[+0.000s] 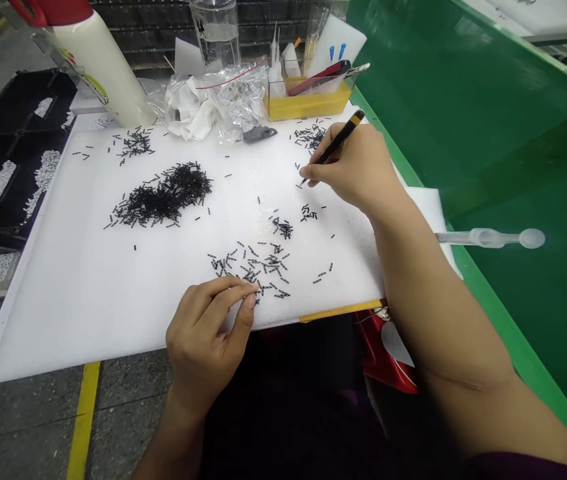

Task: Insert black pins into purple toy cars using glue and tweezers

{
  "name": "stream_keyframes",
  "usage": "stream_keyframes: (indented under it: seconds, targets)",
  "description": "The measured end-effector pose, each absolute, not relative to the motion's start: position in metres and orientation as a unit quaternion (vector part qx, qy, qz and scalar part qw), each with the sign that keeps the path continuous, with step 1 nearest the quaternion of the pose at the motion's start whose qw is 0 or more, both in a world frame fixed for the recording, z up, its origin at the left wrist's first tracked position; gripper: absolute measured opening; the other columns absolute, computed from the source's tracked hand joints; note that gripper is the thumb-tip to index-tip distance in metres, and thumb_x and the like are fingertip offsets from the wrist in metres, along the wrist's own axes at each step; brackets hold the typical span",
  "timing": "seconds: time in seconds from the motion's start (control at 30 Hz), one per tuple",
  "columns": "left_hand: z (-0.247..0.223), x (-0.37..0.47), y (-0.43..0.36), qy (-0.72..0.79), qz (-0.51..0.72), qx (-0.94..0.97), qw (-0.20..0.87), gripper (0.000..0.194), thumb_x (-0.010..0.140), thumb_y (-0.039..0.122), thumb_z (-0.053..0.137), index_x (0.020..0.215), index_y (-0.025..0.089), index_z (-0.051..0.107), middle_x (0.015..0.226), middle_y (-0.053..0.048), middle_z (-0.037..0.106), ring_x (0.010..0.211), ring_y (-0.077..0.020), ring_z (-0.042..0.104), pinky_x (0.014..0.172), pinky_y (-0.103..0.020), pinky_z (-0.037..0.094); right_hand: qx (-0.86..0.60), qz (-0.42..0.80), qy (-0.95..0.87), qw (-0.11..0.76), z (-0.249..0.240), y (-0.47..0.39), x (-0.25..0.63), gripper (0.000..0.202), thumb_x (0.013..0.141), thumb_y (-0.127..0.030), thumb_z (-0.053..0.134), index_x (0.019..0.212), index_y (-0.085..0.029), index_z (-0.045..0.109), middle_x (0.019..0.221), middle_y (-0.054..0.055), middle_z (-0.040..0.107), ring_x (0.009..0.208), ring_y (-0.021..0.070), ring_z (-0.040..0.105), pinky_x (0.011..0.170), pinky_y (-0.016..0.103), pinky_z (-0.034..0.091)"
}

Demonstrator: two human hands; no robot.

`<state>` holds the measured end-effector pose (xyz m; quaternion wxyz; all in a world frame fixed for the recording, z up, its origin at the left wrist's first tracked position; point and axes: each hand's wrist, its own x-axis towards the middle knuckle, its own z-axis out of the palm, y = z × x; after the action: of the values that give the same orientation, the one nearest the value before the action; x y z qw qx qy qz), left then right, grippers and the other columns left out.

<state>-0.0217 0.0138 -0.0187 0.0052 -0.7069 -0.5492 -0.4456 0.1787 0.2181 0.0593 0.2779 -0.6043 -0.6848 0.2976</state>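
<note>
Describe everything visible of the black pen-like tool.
The black tool is slim, with a yellow band near its upper end and a fine tip; its material is unclear. The right hand's fingers grip it at a tilt, tip down at the white sheet. Whether it touches a dark piece is unclear.

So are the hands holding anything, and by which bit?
The right hand grips a black, yellow-banded, pen-like tool near its pointed end. I can't tell whether the left hand holds anything.

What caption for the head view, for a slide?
Right hand holds a black pen-like tool over small black parts on a white foam sheet.
</note>
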Motion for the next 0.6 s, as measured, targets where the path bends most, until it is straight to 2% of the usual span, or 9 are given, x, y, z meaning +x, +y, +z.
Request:
stream_keyframes:
  seconds: [0.1,0.2,0.27,0.6]
  targets:
    - [-0.019,-0.022,0.014,-0.546,-0.447,-0.709,0.007,0.020,0.097,0.007,0.077,0.110,0.022,0.077,0.102,-0.004,0.081,0.091,-0.0204,0.074,0.077,-0.034,0.063,-0.611,0.254,-0.674,0.329,0.058,0.222,0.182,0.035,0.076,-0.006,0.080,0.066,-0.029,0.055,0.074,0.001,0.076,0.083,0.0278,0.078,0.087,0.047,0.063]
    - [-0.019,-0.022,0.014,-0.545,-0.448,-0.709,0.007,0.021,0.098,0.007,0.076,0.111,0.024,0.077,0.102,-0.004,0.081,0.091,-0.0212,0.075,0.075,-0.035,0.064,-0.611,0.179,-0.654,0.408,0.056,0.225,0.189,0.038,0.077,-0.009,0.080,0.071,-0.030,0.050,0.091,0.005,0.080,0.093,0.0288,0.077,0.090,0.046,0.061]
    - [-0.019,-0.023,0.014,-0.548,-0.446,-0.707,0.007,0.021,0.098,0.008,0.076,0.111,0.024,0.077,0.102,-0.004,0.081,0.090,-0.0217,0.075,0.075,-0.035,0.064,-0.605,0.171,-0.651,0.426,0.056,0.226,0.192,0.040,0.077,-0.010,0.081,0.072,-0.031,0.047,0.098,0.007,0.081,0.096,0.0292,0.077,0.092,0.046,0.060]
    - [-0.019,-0.022,0.013,-0.551,-0.444,-0.707,0.003,0.021,0.098,0.008,0.076,0.110,0.024,0.078,0.103,-0.004,0.081,0.091,-0.0219,0.075,0.077,-0.036,0.064,-0.622,0.215,-0.676,0.331,0.053,0.227,0.188,0.030,0.075,-0.010,0.079,0.068,-0.029,0.057,0.083,0.006,0.076,0.090,0.0280,0.074,0.087,0.049,0.061]
